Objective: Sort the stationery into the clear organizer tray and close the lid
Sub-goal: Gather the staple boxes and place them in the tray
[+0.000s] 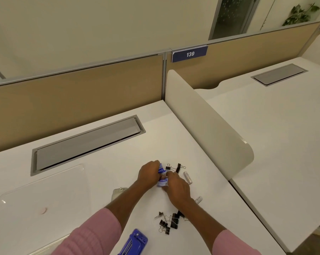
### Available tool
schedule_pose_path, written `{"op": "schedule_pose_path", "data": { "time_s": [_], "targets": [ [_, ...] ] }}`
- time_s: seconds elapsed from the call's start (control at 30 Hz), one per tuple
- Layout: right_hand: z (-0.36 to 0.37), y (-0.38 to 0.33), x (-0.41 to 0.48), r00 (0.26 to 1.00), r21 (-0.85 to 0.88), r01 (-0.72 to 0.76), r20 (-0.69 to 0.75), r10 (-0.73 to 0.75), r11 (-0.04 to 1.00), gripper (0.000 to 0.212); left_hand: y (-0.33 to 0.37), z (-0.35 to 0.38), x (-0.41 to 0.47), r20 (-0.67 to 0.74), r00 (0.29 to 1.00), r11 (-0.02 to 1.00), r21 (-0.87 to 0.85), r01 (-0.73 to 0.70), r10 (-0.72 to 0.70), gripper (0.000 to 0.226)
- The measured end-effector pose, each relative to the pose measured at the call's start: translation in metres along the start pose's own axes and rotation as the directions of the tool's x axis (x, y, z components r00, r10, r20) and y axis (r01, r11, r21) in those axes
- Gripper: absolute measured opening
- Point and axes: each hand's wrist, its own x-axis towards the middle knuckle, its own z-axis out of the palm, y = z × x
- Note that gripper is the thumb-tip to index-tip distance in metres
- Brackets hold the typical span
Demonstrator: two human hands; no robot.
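Both hands, left hand (149,172) & right hand (175,184), grip a blue-white packet (162,176) mid-bench (104,162), long axis running near-to-far. Clear organizer tray (45,196) sits well left; binder clips (169,221) lie loose nearby.
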Motion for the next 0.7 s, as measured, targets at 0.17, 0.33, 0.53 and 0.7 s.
{"op": "schedule_pose_path", "data": {
  "time_s": [0.17,0.33,0.53,0.7],
  "targets": [
    [0.001,0.000,-0.009,0.999,-0.015,0.031,0.012,-0.031,0.999,0.030,-0.011,-0.005,-0.007,-0.051,0.985,0.939,-0.315,0.142,-0.166,0.043],
    [-0.003,-0.006,-0.013,0.998,0.327,-0.064,0.024,0.060,0.943,0.020,-0.023,-0.016,-0.031,-0.027,0.961,0.788,-0.578,0.210,-0.276,0.041],
    [-0.007,-0.033,-0.020,0.977,0.688,-0.208,0.187,0.107,0.696,0.024,-0.030,-0.043,-0.094,-0.092,0.881,0.602,-0.763,0.237,-0.464,0.025],
    [-0.009,-0.079,-0.044,0.958,0.793,-0.238,0.288,-0.001,0.561,0.015,-0.048,-0.062,-0.158,-0.079,0.791,0.405,-0.887,0.222,-0.607,0.014]
  ]
}}
